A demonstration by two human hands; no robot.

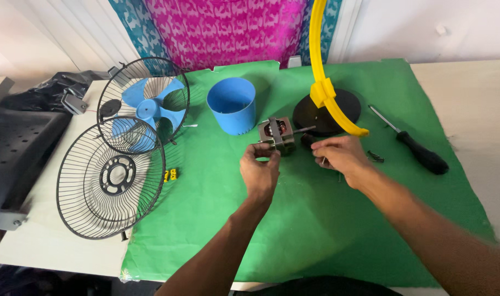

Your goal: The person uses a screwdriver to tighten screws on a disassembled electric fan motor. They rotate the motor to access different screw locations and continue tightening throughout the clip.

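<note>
The small fan motor [277, 133] is pinched at its near left corner by the fingertips of the left hand [259, 169], whose grip is clamped on the metal frame. The motor is held just above the green cloth [315, 230] near the middle of the bench [480, 104], its shaft pointing right. The right hand [340, 154] is curled just right of the motor, its grip closed around something small that cannot be made out. Just beyond the motor a blue cylindrical cover [233, 104] is stood, and to the right a black round base [328, 112] with a yellow curved arm [324, 77]. Farther right a black-handled screwdriver [417, 149] is laid. At the left, two wire fan guards [111, 181] and a blue fan blade [148, 107] are seen.
</note>
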